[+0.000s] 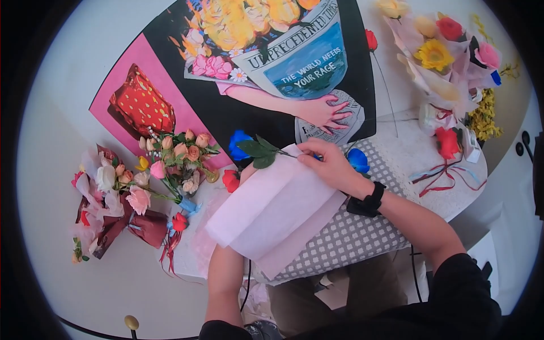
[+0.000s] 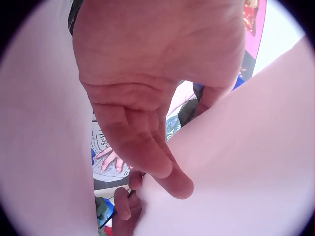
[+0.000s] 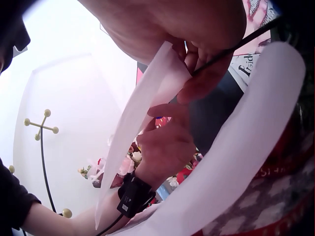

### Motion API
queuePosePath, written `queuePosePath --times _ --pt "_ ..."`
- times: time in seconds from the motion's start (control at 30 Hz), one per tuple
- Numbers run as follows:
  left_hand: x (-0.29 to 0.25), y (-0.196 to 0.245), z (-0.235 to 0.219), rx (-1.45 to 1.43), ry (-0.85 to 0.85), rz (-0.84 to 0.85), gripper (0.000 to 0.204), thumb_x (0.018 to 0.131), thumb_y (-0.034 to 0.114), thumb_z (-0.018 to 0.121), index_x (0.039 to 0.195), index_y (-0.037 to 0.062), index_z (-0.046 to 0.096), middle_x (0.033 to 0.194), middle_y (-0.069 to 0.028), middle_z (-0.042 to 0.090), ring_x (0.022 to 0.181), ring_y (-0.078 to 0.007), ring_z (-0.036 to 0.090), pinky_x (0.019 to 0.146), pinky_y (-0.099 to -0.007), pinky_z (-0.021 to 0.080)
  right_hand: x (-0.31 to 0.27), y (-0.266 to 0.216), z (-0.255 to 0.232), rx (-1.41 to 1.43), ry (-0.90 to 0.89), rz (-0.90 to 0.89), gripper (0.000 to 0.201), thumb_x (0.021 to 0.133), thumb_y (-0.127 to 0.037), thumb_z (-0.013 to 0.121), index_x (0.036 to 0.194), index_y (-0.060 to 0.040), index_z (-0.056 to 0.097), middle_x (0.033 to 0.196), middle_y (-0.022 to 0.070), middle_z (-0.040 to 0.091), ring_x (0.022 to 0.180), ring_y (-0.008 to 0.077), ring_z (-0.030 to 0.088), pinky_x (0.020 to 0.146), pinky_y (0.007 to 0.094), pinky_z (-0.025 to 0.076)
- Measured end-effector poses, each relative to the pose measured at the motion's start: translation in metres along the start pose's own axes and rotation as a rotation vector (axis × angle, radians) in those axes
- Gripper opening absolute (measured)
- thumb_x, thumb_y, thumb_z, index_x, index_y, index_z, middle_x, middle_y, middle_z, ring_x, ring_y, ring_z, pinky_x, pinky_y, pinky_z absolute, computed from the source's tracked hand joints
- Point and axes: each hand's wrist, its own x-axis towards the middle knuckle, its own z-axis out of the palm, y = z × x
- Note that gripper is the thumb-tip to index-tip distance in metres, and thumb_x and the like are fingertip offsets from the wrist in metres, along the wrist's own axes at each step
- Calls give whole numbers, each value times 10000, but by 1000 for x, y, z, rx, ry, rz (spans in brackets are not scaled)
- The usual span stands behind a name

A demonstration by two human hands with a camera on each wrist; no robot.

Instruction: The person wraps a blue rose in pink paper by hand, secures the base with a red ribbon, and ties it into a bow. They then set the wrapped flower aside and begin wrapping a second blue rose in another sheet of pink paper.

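The fingers of our right hand [image 1: 334, 164] pinch the leafy stem [image 1: 286, 153] and the upper edge of the pale pink paper [image 1: 277, 209]. Our left hand [image 2: 152, 73] lies inside the paper, some fingers loosely bent; we cannot tell whether its thumb grips anything. The blue rose [image 1: 241, 144] tilts outward at 11 o'clock from the paper.

We judge that a loosened pinch could let the stem roll and the rose swing, while pulling unevenly could crease or tear this thin sheet. Its loose curve could also drag the red rose [image 1: 230, 180] at 10 o'clock.

Under the paper lies a grey-and-white patterned cloth [image 1: 334, 243] on the pale worktop [image 1: 391, 122]. A large picture [image 1: 272, 107] stands towards 12 o'clock, with bouquets at 9 o'clock and between 1 and 2 o'clock. A knobbed stand [image 3: 42, 130] rises near the white wall.
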Motion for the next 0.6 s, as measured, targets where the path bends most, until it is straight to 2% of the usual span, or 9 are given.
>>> queuePosePath --times 0.07,0.13,0.23,0.27,0.33,0.37,0.43,0.57,0.6 --pt "-2 -4 -4 2 19 2 473 924 200 676 1326 -39 602 1162 -126 712 1024 -192 693 907 -288 542 1 2 -1 1 -24 -17 264 967 -100 657 1170 69 663 1000 70 643 896 145 606 804 293 475" --pt "3 -2 -10 -273 94 -318 413 950 174 660 1311 -20 617 1178 -104 705 1032 -185 697 911 -288 551 3 3 -1 116 -76 9 243 977 -95 656 1186 28 674 975 30 630 856 88 581 752 241 464" --pt "-7 9 -11 -248 16 -307 375 967 176 649 1288 -16 629 1199 -108 699 1032 -187 708 893 -297 570 6 8 -5 248 -159 110 253 988 -99 649 1203 33 668 918 27 650 732 73 596 647 213 472" --pt "-8 13 -10 -259 34 -301 375 967 176 649 1288 -16 629 1199 -108 699 1032 -187 708 893 -297 570 8 0 -10 243 -181 113 253 988 -99 649 1203 33 668 918 27 650 732 73 596 647 213 472" --pt "-6 18 -11 -116 -31 -315 339 990 195 618 1255 -14 645 1203 -114 704 1037 -207 720 870 -309 589 9 -18 -23 307 -313 361 260 996 -103 642 1213 37 662 838 10 655 592 60 580 524 206 457" --pt "-4 13 -16 -126 -15 -311 339 990 195 618 1255 -14 645 1203 -114 704 1037 -207 720 870 -309 589 9 -15 -24 300 -331 365 260 996 -103 642 1213 37 662 838 10 655 592 60 580 524 206 457" --pt "0 3 -23 -661 -79 -478 403 987 232 587 1313 -4 619 1219 -147 702 1068 -230 714 917 -357 590 11 -8 -25 355 -371 335 304 983 -105 646 1252 37 651 833 20 674 504 74 569 428 234 420" --pt "-3 20 -8 -796 -26 -531 469 1014 258 535 1400 -9 548 1279 -186 675 1090 -279 711 956 -393 582 12 -8 -24 361 -438 347 302 982 -106 651 1248 36 651 828 6 666 550 69 581 458 218 423" --pt "-4 34 2 -779 -110 -430 498 1019 275 531 1428 -7 516 1321 -190 649 1136 -288 689 978 -403 570 11 -3 -22 345 -393 336 297 983 -106 651 1245 34 652 831 -2 661 579 66 589 468 218 433"
